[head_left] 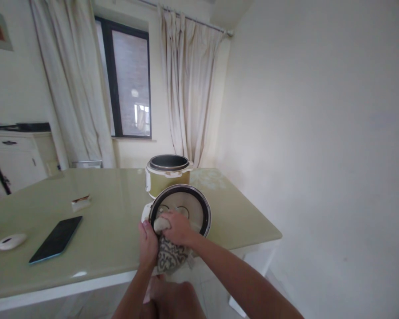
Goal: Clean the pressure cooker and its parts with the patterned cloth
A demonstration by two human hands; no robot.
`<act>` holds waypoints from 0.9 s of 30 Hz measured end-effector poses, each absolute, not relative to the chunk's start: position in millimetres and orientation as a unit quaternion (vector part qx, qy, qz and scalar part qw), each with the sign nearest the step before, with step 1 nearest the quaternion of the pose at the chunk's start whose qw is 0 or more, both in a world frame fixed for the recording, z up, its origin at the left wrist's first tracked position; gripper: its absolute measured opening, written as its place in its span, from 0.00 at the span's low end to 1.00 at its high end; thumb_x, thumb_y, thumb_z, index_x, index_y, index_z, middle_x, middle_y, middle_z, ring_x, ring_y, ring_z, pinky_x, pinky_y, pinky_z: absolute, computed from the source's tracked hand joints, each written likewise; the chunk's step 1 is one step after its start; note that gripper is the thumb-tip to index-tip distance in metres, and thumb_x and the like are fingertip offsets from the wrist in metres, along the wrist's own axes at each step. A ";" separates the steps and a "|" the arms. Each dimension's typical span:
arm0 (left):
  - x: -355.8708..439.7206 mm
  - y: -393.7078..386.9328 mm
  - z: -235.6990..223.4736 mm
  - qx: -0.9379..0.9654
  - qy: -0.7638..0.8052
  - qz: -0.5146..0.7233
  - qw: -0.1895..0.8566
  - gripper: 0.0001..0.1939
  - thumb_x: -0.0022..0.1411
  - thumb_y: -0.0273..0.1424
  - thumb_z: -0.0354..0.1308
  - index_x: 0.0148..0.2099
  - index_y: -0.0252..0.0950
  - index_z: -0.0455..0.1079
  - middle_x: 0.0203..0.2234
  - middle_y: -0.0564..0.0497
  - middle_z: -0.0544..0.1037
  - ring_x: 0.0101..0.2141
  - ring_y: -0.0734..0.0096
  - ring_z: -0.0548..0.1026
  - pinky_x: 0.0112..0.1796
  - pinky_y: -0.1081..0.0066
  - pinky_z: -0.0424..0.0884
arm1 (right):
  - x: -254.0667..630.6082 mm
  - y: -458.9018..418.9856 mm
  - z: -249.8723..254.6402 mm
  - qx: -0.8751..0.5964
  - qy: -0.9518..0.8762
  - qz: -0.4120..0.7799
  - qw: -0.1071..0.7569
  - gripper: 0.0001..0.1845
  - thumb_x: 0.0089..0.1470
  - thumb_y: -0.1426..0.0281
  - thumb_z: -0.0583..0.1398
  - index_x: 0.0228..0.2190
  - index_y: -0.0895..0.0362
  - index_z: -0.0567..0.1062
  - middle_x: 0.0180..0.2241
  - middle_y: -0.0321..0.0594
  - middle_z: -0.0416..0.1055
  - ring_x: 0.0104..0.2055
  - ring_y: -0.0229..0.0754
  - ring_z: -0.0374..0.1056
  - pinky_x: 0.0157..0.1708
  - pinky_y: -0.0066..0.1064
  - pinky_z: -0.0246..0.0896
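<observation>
A round pressure cooker lid (196,206) is tilted up with its inner side facing me, showing a pale metal disc and a dark sealing ring. My left hand (148,243) grips its left edge by the white handle (146,212). Bunched in my right hand (177,228) is a patterned cloth (173,257), pressed against the lower left of the lid's inside; its loose end hangs below. Just behind the lid stands the green and white cooker body (169,176), uncovered, with a dark inner pot (169,161).
The glossy green table (113,239) carries a dark tablet or phone (56,239), a white mouse-like object (11,242) and a small whitish box (81,202) to the left. A bare wall (319,133) rises on the right. My knees show under the front edge.
</observation>
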State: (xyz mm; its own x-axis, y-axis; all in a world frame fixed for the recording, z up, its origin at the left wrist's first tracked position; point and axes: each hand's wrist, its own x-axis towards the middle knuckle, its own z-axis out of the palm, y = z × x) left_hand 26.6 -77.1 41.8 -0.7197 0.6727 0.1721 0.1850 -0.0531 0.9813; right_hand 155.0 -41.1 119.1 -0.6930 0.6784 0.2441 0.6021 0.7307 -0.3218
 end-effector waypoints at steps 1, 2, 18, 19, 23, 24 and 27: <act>25.1 -77.8 39.8 0.330 0.657 0.651 0.187 0.23 0.73 0.49 0.39 0.51 0.38 0.66 0.44 0.41 0.77 0.48 0.53 0.77 0.54 0.52 0.73 | 146.7 -40.7 115.8 -0.361 -0.899 0.115 0.219 0.17 0.57 0.66 0.61 0.49 0.51 0.77 0.48 0.41 0.76 0.48 0.47 0.72 0.47 0.36 0.67; 24.1 -78.8 38.2 0.334 0.655 0.651 0.187 0.23 0.73 0.50 0.40 0.49 0.38 0.65 0.42 0.42 0.77 0.47 0.53 0.77 0.52 0.52 0.73 | 141.9 -40.8 112.6 -0.363 -0.891 0.117 0.248 0.17 0.58 0.67 0.60 0.49 0.51 0.77 0.48 0.41 0.75 0.48 0.46 0.72 0.48 0.36 0.67; 31.5 -77.5 36.6 0.326 0.667 0.655 0.141 0.22 0.73 0.51 0.42 0.50 0.40 0.64 0.39 0.44 0.76 0.43 0.52 0.76 0.47 0.52 0.74 | 213.5 30.3 178.0 -0.300 -0.918 -0.250 0.059 0.11 0.69 0.73 0.57 0.46 0.57 0.80 0.54 0.53 0.72 0.58 0.56 0.63 0.51 0.48 0.67; 31.5 -77.7 36.1 0.322 0.672 0.652 0.138 0.21 0.73 0.50 0.42 0.49 0.40 0.64 0.39 0.44 0.76 0.43 0.52 0.76 0.47 0.53 0.74 | 199.5 33.2 178.8 -0.310 -0.914 -0.248 0.086 0.12 0.69 0.73 0.56 0.48 0.56 0.79 0.54 0.53 0.71 0.58 0.56 0.63 0.51 0.47 0.67; 31.2 -77.9 35.6 0.313 0.684 0.645 0.132 0.20 0.74 0.49 0.41 0.51 0.40 0.63 0.42 0.41 0.77 0.46 0.51 0.77 0.48 0.53 0.74 | 145.2 27.9 168.3 -0.341 -0.911 -0.160 0.167 0.17 0.65 0.72 0.59 0.54 0.53 0.74 0.53 0.50 0.69 0.55 0.54 0.65 0.49 0.44 0.69; 31.0 -77.9 35.6 0.311 0.688 0.642 0.133 0.21 0.74 0.49 0.40 0.52 0.40 0.63 0.43 0.40 0.77 0.47 0.50 0.77 0.48 0.53 0.74 | 135.7 23.8 163.3 -0.327 -0.919 -0.133 0.173 0.19 0.64 0.70 0.60 0.55 0.52 0.74 0.53 0.48 0.69 0.54 0.53 0.65 0.47 0.42 0.69; 30.4 -77.9 35.2 0.297 0.709 0.624 0.143 0.22 0.74 0.48 0.39 0.54 0.38 0.63 0.45 0.37 0.77 0.49 0.47 0.77 0.49 0.51 0.74 | 123.8 11.2 149.3 -0.242 -0.954 -0.083 0.157 0.22 0.61 0.65 0.62 0.56 0.48 0.73 0.50 0.45 0.70 0.50 0.51 0.67 0.43 0.38 0.70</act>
